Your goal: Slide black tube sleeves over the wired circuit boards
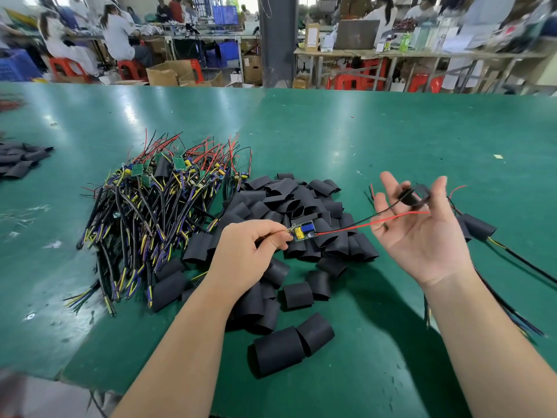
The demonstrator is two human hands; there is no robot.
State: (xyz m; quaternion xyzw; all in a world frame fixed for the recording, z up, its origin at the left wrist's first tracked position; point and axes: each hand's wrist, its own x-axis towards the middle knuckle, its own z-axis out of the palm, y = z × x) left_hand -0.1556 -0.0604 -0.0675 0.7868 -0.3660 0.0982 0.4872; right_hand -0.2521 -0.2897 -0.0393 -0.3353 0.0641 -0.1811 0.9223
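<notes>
My left hand (250, 248) pinches the cable end of a small wired circuit board (304, 230) and holds it just above the pile of black tube sleeves (289, 197). The board's red and black wires (361, 223) stretch right to my right hand (422, 233), which is raised palm up. One black tube sleeve (416, 196) sits pinched between its thumb and fingertips, and the black wire runs into it. The sleeve is blurred. The board itself is bare.
A heap of wired boards (156, 200) with red, black and yellow leads lies left of the sleeves. A sleeved board (477, 227) with its cable lies to the right. More sleeves (18, 162) sit at the far left. The green table (391, 131) ends near the bottom left.
</notes>
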